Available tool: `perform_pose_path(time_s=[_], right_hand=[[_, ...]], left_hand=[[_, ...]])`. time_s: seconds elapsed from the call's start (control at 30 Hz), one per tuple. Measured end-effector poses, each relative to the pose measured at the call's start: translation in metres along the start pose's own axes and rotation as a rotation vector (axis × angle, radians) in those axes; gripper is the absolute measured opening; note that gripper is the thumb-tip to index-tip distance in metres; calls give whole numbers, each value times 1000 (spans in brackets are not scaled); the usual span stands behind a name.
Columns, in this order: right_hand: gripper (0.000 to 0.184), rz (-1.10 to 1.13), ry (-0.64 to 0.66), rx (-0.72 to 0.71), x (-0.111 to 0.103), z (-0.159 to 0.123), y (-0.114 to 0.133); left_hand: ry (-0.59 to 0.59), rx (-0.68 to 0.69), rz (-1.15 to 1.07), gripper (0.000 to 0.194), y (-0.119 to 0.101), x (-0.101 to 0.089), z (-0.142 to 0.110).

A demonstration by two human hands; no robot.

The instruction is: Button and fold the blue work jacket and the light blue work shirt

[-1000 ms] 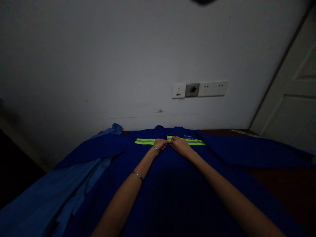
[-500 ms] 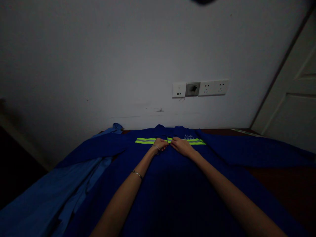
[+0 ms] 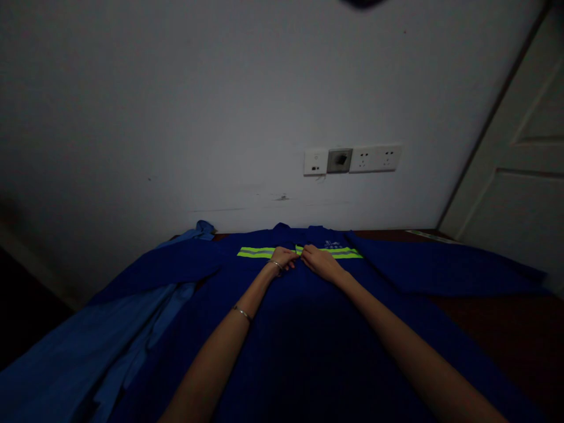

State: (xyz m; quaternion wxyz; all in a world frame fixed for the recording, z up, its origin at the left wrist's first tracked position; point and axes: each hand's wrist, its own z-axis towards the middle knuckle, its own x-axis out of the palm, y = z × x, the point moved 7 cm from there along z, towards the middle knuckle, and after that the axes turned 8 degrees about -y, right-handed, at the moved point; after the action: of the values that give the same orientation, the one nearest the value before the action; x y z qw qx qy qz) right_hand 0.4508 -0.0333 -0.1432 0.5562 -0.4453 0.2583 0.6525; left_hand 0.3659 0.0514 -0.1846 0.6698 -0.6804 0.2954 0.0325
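A dark blue work jacket (image 3: 282,317) lies spread out with its sleeves to both sides. A yellow-green reflective strip (image 3: 255,252) with a grey middle band crosses its chest, and white print sits above the strip on the right. At the front opening, my left hand (image 3: 282,257) pinches the jacket's edge with closed fingers. Close beside it, my right hand (image 3: 321,262) also has its fingers closed on the front edge, over the strip. The small part between the fingertips is too dark and tiny to make out.
Under the left sleeve lies a lighter blue garment (image 3: 101,335). The dark reddish table (image 3: 493,329) shows at the right, against a grey wall (image 3: 198,117) with sockets (image 3: 374,159). A panelled door (image 3: 506,170) stands at the right.
The view has shifted slightly, so everything sits a little further left. Both hands stay at the jacket's front opening with barely any change of grip.
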Motion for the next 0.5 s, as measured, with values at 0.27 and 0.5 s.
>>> perform_pose_path(time_s=[0.27, 0.5], right_hand=[[25, 27, -4, -2, -1, -2, 2], [25, 69, 3, 46, -3, -2, -2]], left_hand=[[-11, 8, -5, 29, -4, -3, -3], [21, 36, -94, 21, 0, -1, 3]])
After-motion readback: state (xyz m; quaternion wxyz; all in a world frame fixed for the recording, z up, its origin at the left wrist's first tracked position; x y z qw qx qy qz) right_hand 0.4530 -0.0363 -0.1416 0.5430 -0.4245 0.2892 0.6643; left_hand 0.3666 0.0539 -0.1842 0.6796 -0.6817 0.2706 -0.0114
